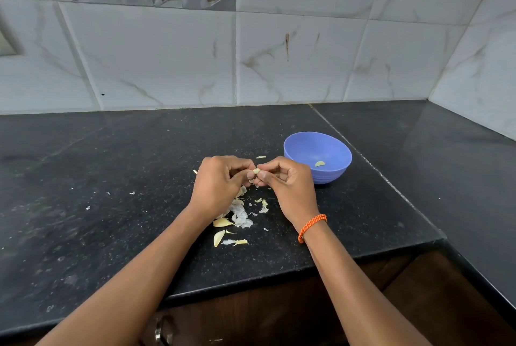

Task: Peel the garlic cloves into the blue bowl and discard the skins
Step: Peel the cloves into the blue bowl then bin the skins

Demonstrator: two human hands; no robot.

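Where the marble-look tiled wall (293, 66) meets it, a black speckled stone counter (111, 178) fills most of the view, w/ dark wood cabinet fronts (405, 290) below its front edge. On the counter, right of centre, sits the blue bowl (317, 156), upright, w/ one peeled clove (320, 163) lying inside near the bottom. Both forearms reach in from below; an orange braided wristband (311, 228) is on the right wrist. Left hand (220, 183) and right hand (284, 181) meet just left of the bowl, above the counter, fingers curled, both pinching one small garlic clove (256, 171) between fingertips. Under and just behind the hands lies a pile of skins (240, 211), white and papery, w/ yellowish cloves or pieces (222, 223) at its near side & loose flakes scattered around. Can't tell how much skin is left on the held clove.
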